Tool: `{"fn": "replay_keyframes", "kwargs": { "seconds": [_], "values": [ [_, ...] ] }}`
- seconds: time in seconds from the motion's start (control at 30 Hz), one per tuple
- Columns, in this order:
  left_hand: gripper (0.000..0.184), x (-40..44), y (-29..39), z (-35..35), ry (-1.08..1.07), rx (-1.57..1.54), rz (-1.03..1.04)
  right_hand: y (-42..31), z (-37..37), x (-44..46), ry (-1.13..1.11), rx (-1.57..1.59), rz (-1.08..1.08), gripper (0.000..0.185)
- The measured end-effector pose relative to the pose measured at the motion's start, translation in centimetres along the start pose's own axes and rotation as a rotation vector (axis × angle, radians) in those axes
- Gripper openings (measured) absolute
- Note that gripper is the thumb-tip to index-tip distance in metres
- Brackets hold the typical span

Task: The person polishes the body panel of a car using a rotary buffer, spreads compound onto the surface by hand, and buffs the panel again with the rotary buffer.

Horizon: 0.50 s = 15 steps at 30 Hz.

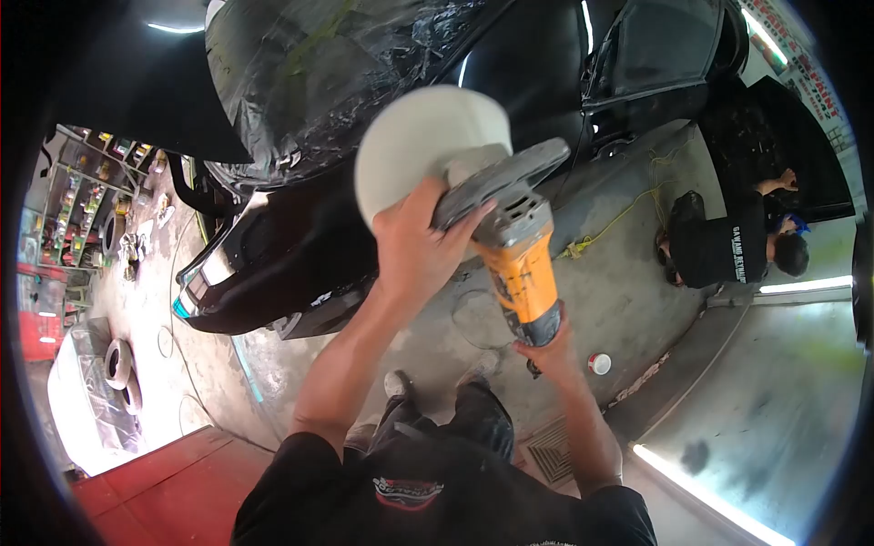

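A yellow and black power polisher (521, 273) with a round whitish pad (423, 136) is held up in front of me, above the floor. My left hand (421, 244) grips it near the head, by the grey handle (519, 177) beside the pad. Around the dark rear end of the body is my right hand (552, 344). The pad overlaps the black car (510, 64) in view; whether it touches the car cannot be told. Plastic sheeting (300, 82) covers the car's windshield area.
A co-worker (724, 250) crouches at the right by a black panel (774, 136). A yellow cord (619, 218) and a white tub (599, 364) lie on the floor. Shelves (77, 205) and tires (118, 364) stand at the left, with a red surface (164, 487) at lower left.
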State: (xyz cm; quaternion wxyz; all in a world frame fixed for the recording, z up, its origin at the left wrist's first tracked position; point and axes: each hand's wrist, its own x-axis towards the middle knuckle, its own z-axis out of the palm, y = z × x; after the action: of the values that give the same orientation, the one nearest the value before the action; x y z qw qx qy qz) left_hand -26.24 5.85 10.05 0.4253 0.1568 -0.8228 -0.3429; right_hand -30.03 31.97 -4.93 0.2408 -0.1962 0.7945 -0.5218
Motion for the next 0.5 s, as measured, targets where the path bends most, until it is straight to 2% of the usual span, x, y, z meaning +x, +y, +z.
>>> {"fn": "replay_keyframes", "kwargs": {
  "seconds": [0.03, 0.07, 0.17, 0.23, 0.33, 0.37, 0.43, 0.5],
  "values": [
    [0.032, 1.3, 0.5, 1.1, 0.007, -0.005, 0.039, -0.6, -0.9, 0.9, 0.017, -0.001, -0.022, 0.084],
    [0.033, 2.8, 1.1, 2.1, -0.009, -0.013, 0.063, -1.5, -1.4, 1.4, 0.155, -0.047, -0.014, 0.082],
    [0.035, 7.5, 3.1, 5.4, 0.01, -0.078, 0.159, 0.2, -4.3, 5.5, 0.238, -0.062, -0.093, 0.083],
    [0.039, 10.6, 4.1, 7.0, -0.05, -0.056, 0.138, -1.7, -6.1, 8.0, 0.212, 0.068, -0.067, 0.08],
    [0.039, 12.8, 4.1, 9.3, -0.008, -0.161, 0.21, -4.0, -6.9, 9.4, 0.17, 0.212, -0.008, 0.077],
    [0.039, 12.6, 3.7, 9.3, -0.004, -0.112, 0.228, -4.2, -7.0, 9.4, 0.161, 0.249, 0.017, 0.076],
    [0.038, 11.4, 3.6, 9.0, 0.005, -0.017, 0.266, -1.7, -6.5, 8.5, 0.19, 0.068, 0.013, 0.08],
    [0.034, 8.4, 2.7, 7.1, -0.037, -0.033, 0.153, -0.4, -4.9, 6.1, 0.221, -0.134, -0.001, 0.082]
  ]
}}
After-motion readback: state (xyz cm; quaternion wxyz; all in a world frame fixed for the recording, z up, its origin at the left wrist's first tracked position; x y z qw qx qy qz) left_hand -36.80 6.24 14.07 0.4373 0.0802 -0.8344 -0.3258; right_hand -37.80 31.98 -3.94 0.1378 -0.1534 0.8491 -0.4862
